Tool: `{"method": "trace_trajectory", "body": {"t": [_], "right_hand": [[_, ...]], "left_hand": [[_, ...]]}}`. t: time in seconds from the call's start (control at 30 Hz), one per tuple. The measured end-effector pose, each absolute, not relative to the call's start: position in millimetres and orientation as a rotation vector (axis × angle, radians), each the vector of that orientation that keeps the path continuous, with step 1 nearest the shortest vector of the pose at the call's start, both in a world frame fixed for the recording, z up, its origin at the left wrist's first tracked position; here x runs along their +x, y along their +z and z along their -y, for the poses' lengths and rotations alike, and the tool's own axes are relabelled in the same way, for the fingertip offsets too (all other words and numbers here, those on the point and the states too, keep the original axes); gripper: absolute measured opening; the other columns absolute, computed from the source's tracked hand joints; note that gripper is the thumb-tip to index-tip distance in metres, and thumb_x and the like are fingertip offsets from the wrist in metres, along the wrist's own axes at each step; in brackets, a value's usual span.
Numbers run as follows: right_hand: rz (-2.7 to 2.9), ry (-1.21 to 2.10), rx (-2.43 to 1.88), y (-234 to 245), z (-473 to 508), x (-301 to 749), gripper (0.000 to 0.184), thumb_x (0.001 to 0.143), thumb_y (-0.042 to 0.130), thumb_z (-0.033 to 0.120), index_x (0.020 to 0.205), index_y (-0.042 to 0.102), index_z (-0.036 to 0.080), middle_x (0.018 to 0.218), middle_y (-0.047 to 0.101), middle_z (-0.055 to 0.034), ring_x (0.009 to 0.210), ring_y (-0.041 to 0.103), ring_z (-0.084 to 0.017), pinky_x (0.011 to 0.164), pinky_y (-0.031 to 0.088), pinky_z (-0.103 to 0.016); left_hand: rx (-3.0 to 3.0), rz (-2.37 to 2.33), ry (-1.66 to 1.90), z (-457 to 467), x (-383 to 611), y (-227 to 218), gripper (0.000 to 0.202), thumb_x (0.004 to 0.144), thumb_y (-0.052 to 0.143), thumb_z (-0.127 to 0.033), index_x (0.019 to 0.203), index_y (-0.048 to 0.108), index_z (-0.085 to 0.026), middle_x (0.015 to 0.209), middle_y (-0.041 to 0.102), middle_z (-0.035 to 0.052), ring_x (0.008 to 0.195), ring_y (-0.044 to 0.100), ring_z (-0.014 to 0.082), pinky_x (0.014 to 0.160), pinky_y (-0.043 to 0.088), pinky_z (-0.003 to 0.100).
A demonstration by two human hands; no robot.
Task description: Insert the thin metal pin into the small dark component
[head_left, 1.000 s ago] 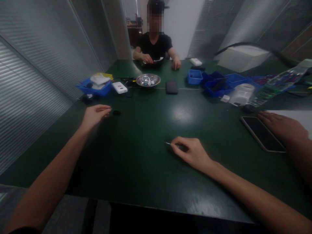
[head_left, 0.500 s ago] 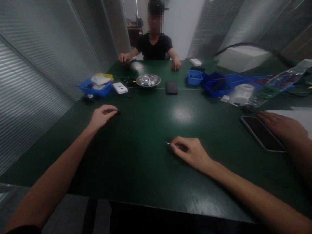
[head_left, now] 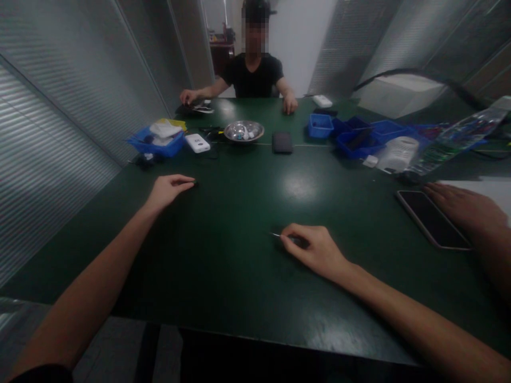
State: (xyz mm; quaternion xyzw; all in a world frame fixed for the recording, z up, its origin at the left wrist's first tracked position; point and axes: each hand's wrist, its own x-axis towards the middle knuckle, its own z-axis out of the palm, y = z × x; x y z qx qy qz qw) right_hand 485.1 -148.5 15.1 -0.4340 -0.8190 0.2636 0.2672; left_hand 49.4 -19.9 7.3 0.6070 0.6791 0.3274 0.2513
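The dark green table point(head_left: 239, 287) fills your view. A person in a black top point(head_left: 255, 74) sits at its far end, and blue bins point(head_left: 319, 125), a metal bowl point(head_left: 244, 130) and a black phone point(head_left: 282, 142) lie across the middle. At the right edge a co-worker's hand point(head_left: 467, 207) rests beside a second phone point(head_left: 433, 218), well apart from your own hands. Your left hand point(head_left: 167, 190) lies far out to the left with its arm nearly straight. Your right hand point(head_left: 315, 250) sits nearer you, right of centre, with bare table between the two. The right hand is curled and grips a thin metal tool point(head_left: 275, 234) whose long axis runs left to right. Only its tip shows past your fingers, and it points left toward the other hand. The small dark piece point(head_left: 194, 183) lies on the table at the tips of your left thumb and forefinger, which are pinched together on it. It is up and to the left of the tool tip, so your left hand is much the nearer to it. A second ago that piece lay clear of your fingers, just beyond them, and since then your left hand has slid forward to close on it. Your right hand and the tool have not moved. The person opposite has shifted one hand, and the dark item under it, from in front of them toward the left side of the table.
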Motion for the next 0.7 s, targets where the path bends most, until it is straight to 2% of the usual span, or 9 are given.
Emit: {"method": "trace_trajectory", "body": {"t": [0.1,0.2,0.4,0.5,0.7], "right_hand": [[2.212,0.729,-1.163,15.9,148.9,484.9,0.024,0.100,0.056,0.035,0.095,0.073,0.019,0.076,0.072,-0.0003,0.058,0.062,-0.011,0.056,0.044,-0.024],[2.210,0.735,-1.164,17.2,149.5,484.8,0.023,0.100,0.057,0.034,0.094,0.073,0.019,0.076,0.071,-0.0003,0.058,0.062,-0.011,0.056,0.044,-0.023],[2.208,0.730,-1.155,18.0,149.9,484.9,0.022,0.100,0.058,0.033,0.093,0.073,0.019,0.074,0.070,0.0004,0.057,0.061,-0.011,0.056,0.044,-0.023],[2.212,0.736,-1.165,18.4,150.1,484.5,0.022,0.100,0.058,0.033,0.094,0.073,0.019,0.075,0.071,0.0002,0.057,0.062,-0.011,0.057,0.044,-0.024],[2.215,0.749,-1.171,19.6,150.1,483.8,0.023,0.100,0.057,0.034,0.095,0.073,0.019,0.078,0.073,-0.0006,0.060,0.064,-0.012,0.058,0.046,-0.024]], "left_hand": [[1.594,-1.817,0.909,18.2,48.6,8.0,0.044,0.070,0.083,-0.047,0.107,0.081,-0.023,0.110,0.078,0.0088,0.098,0.070,0.0273,0.083,0.054,0.035],[1.563,-1.786,0.904,16.5,47.5,8.9,0.040,0.070,0.084,-0.044,0.103,0.081,-0.023,0.114,0.078,0.0087,0.104,0.070,0.0278,0.090,0.054,0.037],[1.504,-1.751,0.953,13.6,46.4,6.5,0.038,0.069,0.084,-0.042,0.101,0.081,-0.022,0.116,0.077,0.0095,0.107,0.069,0.0298,0.091,0.053,0.039],[1.495,-1.759,0.972,9.5,45.0,3.3,0.030,0.069,0.083,-0.037,0.095,0.081,-0.022,0.116,0.078,0.0085,0.109,0.068,0.0312,0.094,0.052,0.042],[1.545,-1.780,1.044,-1.1,42.5,-4.8,0.017,0.070,0.078,-0.029,0.084,0.080,-0.022,0.101,0.079,0.0062,0.101,0.070,0.0305,0.092,0.051,0.042]]}}
